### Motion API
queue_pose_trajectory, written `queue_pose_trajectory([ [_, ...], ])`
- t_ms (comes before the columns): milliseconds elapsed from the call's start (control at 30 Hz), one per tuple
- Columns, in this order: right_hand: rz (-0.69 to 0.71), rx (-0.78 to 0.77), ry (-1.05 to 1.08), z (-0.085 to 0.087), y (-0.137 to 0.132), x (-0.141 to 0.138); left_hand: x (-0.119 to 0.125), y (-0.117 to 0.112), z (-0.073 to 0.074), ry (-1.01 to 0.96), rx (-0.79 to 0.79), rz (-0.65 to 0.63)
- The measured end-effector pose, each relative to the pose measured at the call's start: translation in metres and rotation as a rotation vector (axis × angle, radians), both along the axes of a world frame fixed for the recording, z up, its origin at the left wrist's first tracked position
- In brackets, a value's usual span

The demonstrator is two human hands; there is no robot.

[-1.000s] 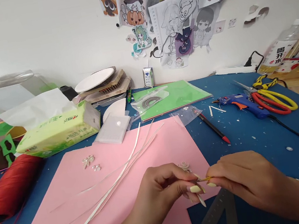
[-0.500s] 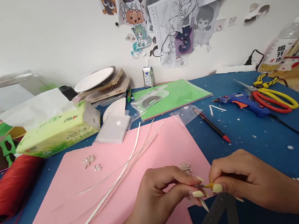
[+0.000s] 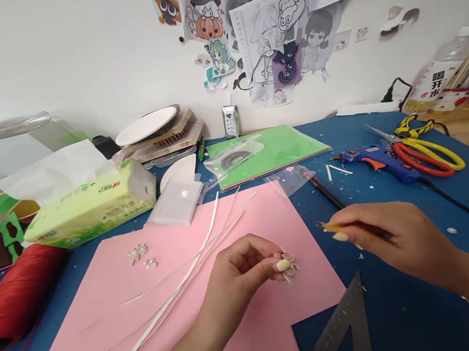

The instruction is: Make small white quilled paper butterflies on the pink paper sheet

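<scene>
Head view: the left hand (image 3: 245, 273) is the nearer one, thumb and forefinger pinching a small pale piece (image 3: 286, 279) at the coiled cream ornament (image 3: 291, 258) — just right of its fingertips, near the pink sheet's (image 3: 320, 287) right edge; touching or not, I cannot tell. Beyond that edge, the right hand (image 3: 393, 238) pinches a slim yellow tool (image 3: 331, 227) — long axis roughly sideways, tip leftward.

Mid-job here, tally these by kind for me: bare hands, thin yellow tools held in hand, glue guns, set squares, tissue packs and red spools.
Left hand and right hand: 2
Thin yellow tool held: 1
Glue gun: 1
Set square: 1
Tissue pack: 1
Red spool: 1
Total: 7
</scene>
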State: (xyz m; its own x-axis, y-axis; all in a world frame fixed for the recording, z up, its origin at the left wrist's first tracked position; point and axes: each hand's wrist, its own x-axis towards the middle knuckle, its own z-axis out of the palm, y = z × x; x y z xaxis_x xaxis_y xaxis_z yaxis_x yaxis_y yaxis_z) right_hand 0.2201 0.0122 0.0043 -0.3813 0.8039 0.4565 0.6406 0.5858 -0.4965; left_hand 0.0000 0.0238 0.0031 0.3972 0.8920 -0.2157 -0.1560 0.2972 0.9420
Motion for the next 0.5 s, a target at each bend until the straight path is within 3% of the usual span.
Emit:
queue_pose_trajectory([
  [233, 0.091, 0.387, -0.259, -0.008, -0.014, -0.015, 0.001, -0.007, -0.001, -0.126, -0.04, -0.129],
  [500, 0.118, 0.49, -0.338, -0.006, -0.018, -0.016, 0.001, -0.009, -0.003, -0.099, -0.033, -0.147],
])
